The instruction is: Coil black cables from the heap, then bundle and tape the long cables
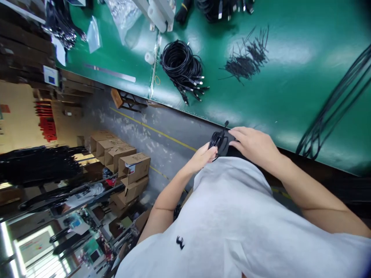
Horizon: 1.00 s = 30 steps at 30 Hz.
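Note:
Both my hands meet just in front of my white shirt, at the near edge of the green table (290, 77). My left hand (203, 156) is closed around a small coiled bundle of black cable (218, 139). My right hand (253, 144) lies over the same bundle from the right, fingers curled onto it. A short black end sticks up from the bundle.
On the table lie a large coil of black cables with plugs (181, 65), a heap of black cable ties (246, 58), long black cables (333, 108) at the right, and plastic bags (121, 15). Cardboard boxes (127, 166) stand on the floor at left.

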Each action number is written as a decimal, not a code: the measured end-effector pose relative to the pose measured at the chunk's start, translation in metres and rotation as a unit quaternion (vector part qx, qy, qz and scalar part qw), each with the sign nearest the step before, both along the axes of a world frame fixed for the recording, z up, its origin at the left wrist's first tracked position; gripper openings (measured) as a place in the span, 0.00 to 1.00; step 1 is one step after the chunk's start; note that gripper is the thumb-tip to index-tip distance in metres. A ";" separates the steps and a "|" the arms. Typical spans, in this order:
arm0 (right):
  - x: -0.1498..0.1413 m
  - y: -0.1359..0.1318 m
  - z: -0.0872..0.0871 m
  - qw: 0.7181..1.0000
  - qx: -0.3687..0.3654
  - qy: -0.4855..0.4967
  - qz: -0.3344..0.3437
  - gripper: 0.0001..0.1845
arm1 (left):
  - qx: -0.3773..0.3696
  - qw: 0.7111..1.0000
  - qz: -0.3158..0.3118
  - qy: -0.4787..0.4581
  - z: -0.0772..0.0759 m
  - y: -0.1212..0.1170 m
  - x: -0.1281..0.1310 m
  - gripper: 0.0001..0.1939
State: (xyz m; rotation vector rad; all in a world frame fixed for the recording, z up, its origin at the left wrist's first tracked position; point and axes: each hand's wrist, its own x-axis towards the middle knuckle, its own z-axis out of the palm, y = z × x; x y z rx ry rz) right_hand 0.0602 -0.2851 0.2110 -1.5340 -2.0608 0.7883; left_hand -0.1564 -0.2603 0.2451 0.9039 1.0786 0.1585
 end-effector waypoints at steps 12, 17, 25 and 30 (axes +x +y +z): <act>0.052 0.101 -0.076 0.966 -0.141 0.147 0.160 0.15 | 0.014 0.999 0.011 0.051 -0.006 -0.022 0.007 0.21; 0.142 0.212 -0.149 0.938 -0.168 -0.039 -0.302 0.26 | 0.055 0.983 0.068 0.161 -0.006 -0.034 0.003 0.20; 0.155 0.238 -0.183 0.916 -0.187 -0.079 -0.346 0.13 | 0.071 0.975 0.043 0.205 -0.009 -0.034 0.007 0.17; 0.169 0.201 -0.166 0.930 -0.135 -0.068 -0.334 0.10 | 0.088 0.983 0.098 0.129 -0.023 -0.024 0.015 0.19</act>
